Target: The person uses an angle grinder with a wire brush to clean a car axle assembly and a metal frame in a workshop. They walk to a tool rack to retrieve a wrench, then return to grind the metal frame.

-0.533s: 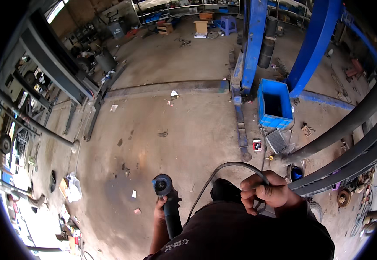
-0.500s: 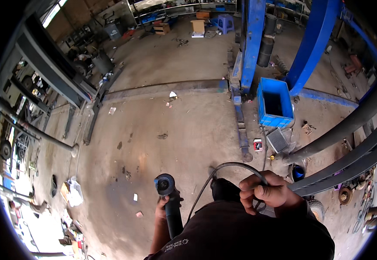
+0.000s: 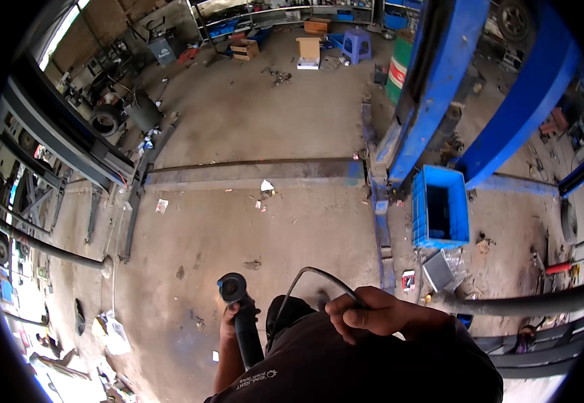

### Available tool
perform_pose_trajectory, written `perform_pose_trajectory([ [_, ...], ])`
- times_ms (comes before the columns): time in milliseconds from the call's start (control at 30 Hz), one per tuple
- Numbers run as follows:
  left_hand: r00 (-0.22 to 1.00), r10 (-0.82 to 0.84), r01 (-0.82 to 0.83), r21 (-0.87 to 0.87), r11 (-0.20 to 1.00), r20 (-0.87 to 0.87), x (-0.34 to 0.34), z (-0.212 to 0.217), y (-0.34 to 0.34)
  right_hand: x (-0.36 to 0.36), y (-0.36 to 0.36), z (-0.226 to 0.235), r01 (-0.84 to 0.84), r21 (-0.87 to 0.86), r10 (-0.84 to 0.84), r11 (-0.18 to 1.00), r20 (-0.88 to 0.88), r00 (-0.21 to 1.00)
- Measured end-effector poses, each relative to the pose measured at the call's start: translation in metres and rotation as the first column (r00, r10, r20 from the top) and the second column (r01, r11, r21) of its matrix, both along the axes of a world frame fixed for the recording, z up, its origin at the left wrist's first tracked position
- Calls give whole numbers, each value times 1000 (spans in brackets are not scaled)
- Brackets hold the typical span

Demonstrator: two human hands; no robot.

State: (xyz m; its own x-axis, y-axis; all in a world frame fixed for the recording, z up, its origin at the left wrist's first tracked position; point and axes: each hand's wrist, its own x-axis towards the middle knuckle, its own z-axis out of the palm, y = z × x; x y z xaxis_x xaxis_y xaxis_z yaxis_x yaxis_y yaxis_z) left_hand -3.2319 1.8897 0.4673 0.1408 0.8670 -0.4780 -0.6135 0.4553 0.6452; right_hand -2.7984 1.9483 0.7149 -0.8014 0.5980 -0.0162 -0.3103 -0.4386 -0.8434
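At the lower middle, my left hand (image 3: 229,324) is wrapped round the dark body of an angle grinder (image 3: 246,334). Its round head points away from me, with a bit of blue at the edge. My right hand (image 3: 376,313) is closed on a dark power cord (image 3: 313,270), in front of my chest. From that hand the cord arches up and over to the left, then drops beside my dark shirt (image 3: 372,363). Where the cord ends is hidden. Neither hand touches the floor or any other thing around.
A blue plastic crate (image 3: 418,208) stands at the right beside blue lift posts (image 3: 440,87). A raised floor beam (image 3: 258,173) crosses ahead. Further back are a purple stool (image 3: 356,46) and an open cardboard box (image 3: 309,50). A thick dark pole (image 3: 533,302) runs at the right.
The view has tilted upward, so more of the far floor shows. My right hand has come leftward, closer to the grinder, still gripping the cord. The left hand keeps its grip.
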Motion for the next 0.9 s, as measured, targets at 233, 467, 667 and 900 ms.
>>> perform_pose_trajectory([
  [233, 985, 138, -134, -49, 990, 106, -69, -81, 183, -49, 216, -28, 61, -23, -63, 998, -138, 988],
  [467, 952, 38, -15, -78, 997, 304, -118, -99, 428, -123, 446, -11, 269, -217, -267, 938, 41, 963],
  [667, 986, 0, -14, 84, 996, 164, -120, -22, 642, -129, 614, 10, 272, -143, -269, 951, 41, 962],
  [900, 961, -24, -43, 236, 971, 275, -92, 4, 889, -150, 855, -75, 250, -103, -179, 963, 450, 875],
])
